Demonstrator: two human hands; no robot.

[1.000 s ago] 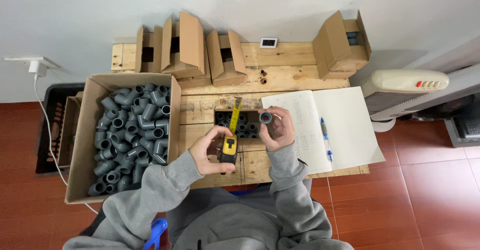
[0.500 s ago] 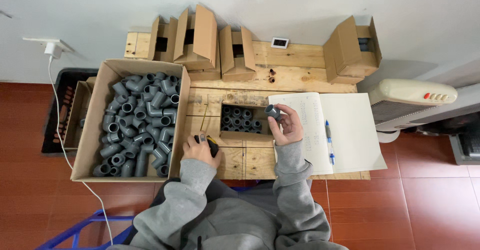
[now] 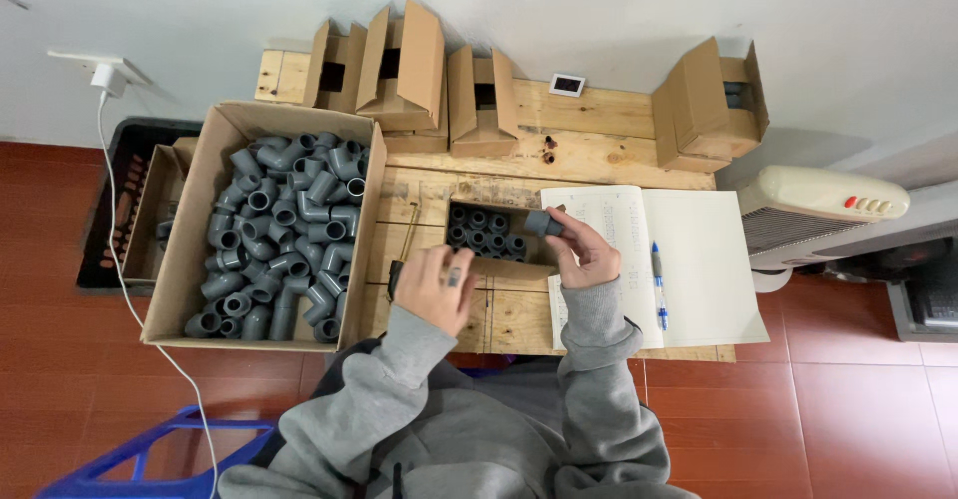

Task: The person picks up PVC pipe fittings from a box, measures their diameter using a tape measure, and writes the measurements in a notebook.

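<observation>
The right hand is closed on a grey pipe fitting, now lifted just above the small box of fittings mid-tabletop. The left hand has lowered the tape measure (now hidden beneath it) near the front edge; its grip cannot be told.

Grey pipe fittings, brown cardboard box, blue pen.

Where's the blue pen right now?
In the head view, the pen lies on the open notebook, near its centre fold, just right of the right hand.
</observation>
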